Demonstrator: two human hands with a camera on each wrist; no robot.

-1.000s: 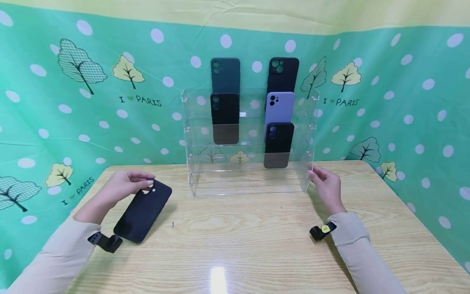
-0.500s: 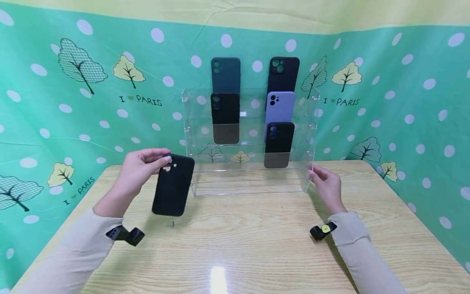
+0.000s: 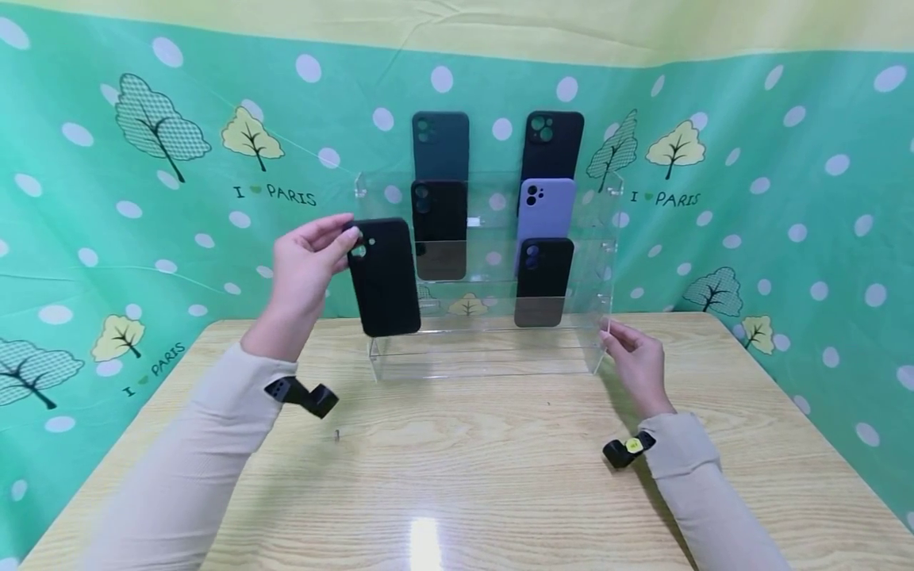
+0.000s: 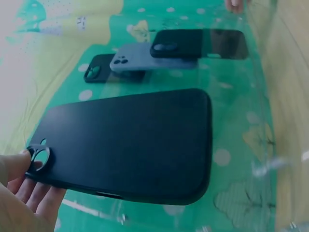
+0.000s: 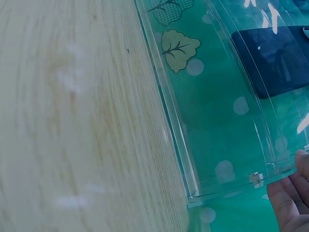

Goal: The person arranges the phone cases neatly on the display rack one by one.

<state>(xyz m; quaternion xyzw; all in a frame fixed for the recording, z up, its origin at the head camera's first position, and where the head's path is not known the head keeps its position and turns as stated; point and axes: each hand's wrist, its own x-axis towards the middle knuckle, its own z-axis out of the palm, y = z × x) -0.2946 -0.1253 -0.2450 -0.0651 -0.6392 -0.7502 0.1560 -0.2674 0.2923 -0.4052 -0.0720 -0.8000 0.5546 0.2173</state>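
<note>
My left hand point(image 3: 309, 258) pinches a black phone case point(image 3: 388, 277) by its upper corner, at the camera cutout. The case hangs nearly upright in front of the left side of a clear acrylic display stand point(image 3: 485, 341). In the left wrist view, thumb and fingers hold the case point(image 4: 130, 145) at its cutout end. My right hand point(image 3: 635, 369) grips the stand's right side panel low down, and the right wrist view shows its fingers at that edge. On the stand's left are a dark teal case point(image 3: 440, 151) and a black case point(image 3: 440, 218).
On the stand's right side, a black case point(image 3: 553, 147), a lilac case point(image 3: 548, 208) and another black case point(image 3: 544, 274) stand in tiers. A tiny object point(image 3: 337, 434) lies on the wooden table point(image 3: 471, 452). A green patterned curtain point(image 3: 286, 143) hangs behind.
My left hand has lifted the phone case from low over the left of the table, up and rightward to the stand, turning it more upright. The right hand has stayed put.
</note>
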